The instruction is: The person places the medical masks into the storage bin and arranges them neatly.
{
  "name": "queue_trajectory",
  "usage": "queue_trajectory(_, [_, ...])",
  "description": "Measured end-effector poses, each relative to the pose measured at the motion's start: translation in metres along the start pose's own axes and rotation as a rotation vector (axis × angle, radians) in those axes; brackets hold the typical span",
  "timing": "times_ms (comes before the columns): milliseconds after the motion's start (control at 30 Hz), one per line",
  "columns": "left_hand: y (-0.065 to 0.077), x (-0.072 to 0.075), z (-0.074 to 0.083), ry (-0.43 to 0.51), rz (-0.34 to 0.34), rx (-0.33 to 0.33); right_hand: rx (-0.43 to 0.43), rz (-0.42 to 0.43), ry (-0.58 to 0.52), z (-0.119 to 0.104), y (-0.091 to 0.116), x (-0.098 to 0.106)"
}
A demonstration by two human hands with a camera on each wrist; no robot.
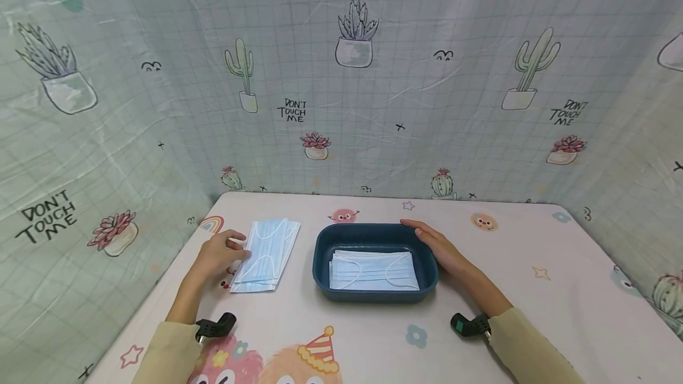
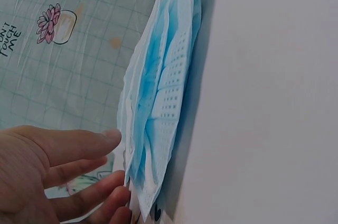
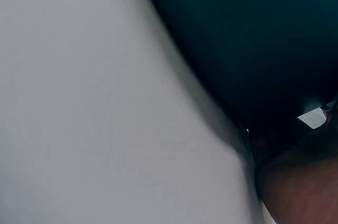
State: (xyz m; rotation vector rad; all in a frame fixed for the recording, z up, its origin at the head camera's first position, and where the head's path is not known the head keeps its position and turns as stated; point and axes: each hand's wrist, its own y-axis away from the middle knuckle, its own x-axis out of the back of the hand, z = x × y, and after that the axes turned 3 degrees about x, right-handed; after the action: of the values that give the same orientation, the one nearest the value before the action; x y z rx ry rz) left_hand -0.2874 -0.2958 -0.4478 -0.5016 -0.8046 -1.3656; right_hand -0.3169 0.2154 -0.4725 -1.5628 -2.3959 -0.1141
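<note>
A small stack of light-blue face masks (image 1: 265, 253) lies at the left of the table, ear loops on top. My left hand (image 1: 217, 252) is at its left edge, fingers loosely bent. In the left wrist view, the thumb (image 2: 87, 142) and fingertips come right up to the edge of the masks (image 2: 166, 86) without pinching them. My right hand (image 1: 445, 252) rests along the right back corner of a dark teal bin (image 1: 373, 296), fingers fairly straight on its rim. More face masks (image 1: 373, 271) lie flat inside that bin.
The white table (image 1: 533, 313) carries printed cartoon figures. A patterned curtain (image 1: 405, 135) closes off the back and both sides. Each wrist wears a small black camera, one on the left (image 1: 215, 326) and one on the right (image 1: 471, 325).
</note>
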Motion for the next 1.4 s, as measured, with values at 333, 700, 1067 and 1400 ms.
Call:
queue_trajectory(333, [-0.001, -0.003, 0.000, -0.003, 0.004, -0.028, -0.002, -0.001, -0.011, 0.001, 0.000, 0.000])
queue_trajectory(700, [0.001, -0.006, 0.003, -0.027, 0.021, -0.026, 0.016, -0.003, -0.009, 0.002, 0.000, 0.001])
queue_trajectory(1067, [0.001, -0.009, 0.004, -0.014, 0.042, -0.015, 0.018, 0.001, 0.001, 0.003, -0.001, 0.001])
queue_trajectory(1400, [0.000, -0.010, 0.003, -0.018, 0.073, -0.047, 0.024, -0.008, 0.002, 0.005, -0.001, 0.002])
